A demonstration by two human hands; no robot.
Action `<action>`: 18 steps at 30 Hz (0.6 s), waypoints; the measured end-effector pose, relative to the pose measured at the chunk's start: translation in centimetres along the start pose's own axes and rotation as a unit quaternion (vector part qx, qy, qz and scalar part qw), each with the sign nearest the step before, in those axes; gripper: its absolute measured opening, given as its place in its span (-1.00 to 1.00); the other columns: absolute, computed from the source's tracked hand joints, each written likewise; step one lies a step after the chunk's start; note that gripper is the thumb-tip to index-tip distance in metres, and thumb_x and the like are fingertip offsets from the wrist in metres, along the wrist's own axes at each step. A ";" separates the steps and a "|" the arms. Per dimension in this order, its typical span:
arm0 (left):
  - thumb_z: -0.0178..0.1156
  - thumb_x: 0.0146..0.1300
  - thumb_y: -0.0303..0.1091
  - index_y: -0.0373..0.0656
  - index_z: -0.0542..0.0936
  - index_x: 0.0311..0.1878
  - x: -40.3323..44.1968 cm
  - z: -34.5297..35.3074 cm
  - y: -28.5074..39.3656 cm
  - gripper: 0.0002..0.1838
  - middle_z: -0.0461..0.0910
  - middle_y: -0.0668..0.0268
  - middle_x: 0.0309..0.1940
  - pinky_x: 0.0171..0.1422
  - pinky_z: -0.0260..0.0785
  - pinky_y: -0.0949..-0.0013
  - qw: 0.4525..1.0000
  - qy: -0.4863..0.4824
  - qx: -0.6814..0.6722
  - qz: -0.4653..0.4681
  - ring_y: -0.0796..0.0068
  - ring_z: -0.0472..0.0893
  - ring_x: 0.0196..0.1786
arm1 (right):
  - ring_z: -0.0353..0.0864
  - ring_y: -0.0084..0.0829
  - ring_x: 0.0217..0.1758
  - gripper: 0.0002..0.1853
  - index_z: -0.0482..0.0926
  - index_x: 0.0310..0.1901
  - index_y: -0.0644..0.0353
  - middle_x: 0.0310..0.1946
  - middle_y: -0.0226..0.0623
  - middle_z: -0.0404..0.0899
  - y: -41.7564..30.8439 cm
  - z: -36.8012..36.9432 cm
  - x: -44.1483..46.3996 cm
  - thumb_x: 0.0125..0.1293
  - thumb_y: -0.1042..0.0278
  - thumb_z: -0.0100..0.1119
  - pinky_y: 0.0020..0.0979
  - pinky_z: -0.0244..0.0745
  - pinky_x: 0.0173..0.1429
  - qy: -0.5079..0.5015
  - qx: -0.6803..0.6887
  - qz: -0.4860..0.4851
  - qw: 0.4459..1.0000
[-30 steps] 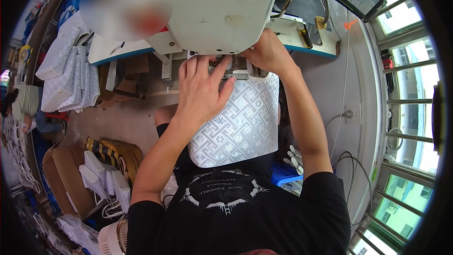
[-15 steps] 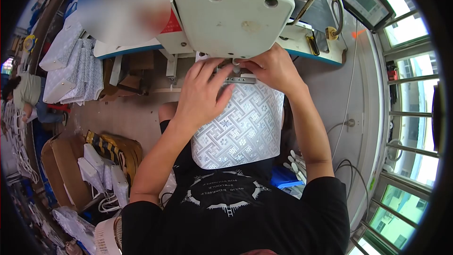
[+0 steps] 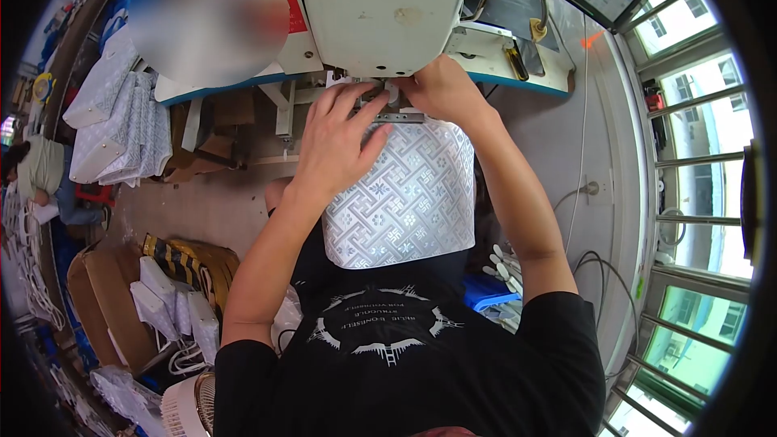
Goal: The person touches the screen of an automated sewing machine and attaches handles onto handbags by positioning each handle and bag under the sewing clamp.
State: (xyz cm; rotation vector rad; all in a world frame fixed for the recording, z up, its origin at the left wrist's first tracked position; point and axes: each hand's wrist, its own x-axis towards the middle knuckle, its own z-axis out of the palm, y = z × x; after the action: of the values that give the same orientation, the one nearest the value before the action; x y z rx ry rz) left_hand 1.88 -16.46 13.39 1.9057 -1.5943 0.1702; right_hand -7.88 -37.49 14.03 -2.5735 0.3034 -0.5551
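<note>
Left hand [image 3: 337, 144], right hand [image 3: 441, 91] at patterned panel [image 3: 405, 202]

The patterned panel [image 3: 405, 202] in front of you looks like smooth coated sheet with a glossy, silvery sheen, and the bar [image 3: 401, 118] like bare metal. Your machine head [image 3: 380, 28] has a smooth painted casing, faintly shiny and scuffed. You wear a shirt [image 3: 405, 388] of matt black cloth; the carton [image 3: 101, 307] is dull cardboard, the bag [image 3: 121, 392] crinkled, glossy clear plastic
</note>
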 end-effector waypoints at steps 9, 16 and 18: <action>0.37 0.35 -0.12 0.00 0.75 0.21 -0.3 0.4 0.0 -0.60 0.59 0.22 0.28 0.51 0.33 -0.06 1.000 0.006 -0.001 0.003 0.04 0.45 0.41 | 0.76 0.09 -0.20 -0.80 0.71 -0.17 0.27 -0.33 0.03 0.75 0.5 -0.4 0.5 0.32 0.31 0.32 -0.02 0.62 -0.10 -0.042 0.074 0.005 0.996; 0.34 0.41 -0.14 -0.03 0.71 0.27 0.3 -0.3 0.7 -0.58 0.57 0.20 0.33 0.52 0.29 -0.03 1.000 -0.011 0.016 0.005 0.05 0.44 0.41 | 0.77 0.03 -0.14 -0.74 0.69 -0.03 0.24 -0.19 0.00 0.77 -0.1 0.0 0.0 0.33 0.31 0.35 -0.08 0.63 -0.04 -0.040 0.009 -0.023 0.999; 0.34 0.40 -0.15 -0.07 0.69 0.28 0.5 -0.3 1.2 -0.56 0.56 0.22 0.35 0.50 0.29 -0.03 0.998 -0.035 0.042 0.018 0.06 0.44 0.40 | 0.77 -0.10 -0.09 -0.63 0.65 0.17 0.24 -0.07 -0.01 0.77 -0.2 -0.4 -0.4 0.33 0.44 0.35 -0.16 0.62 0.05 -0.079 -0.035 0.029 0.996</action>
State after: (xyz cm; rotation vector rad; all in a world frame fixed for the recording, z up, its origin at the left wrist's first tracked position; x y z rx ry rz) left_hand 0.97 -16.81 14.31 1.9675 -1.6920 0.1908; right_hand -8.39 -37.29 14.29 -2.6475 0.3466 -0.3234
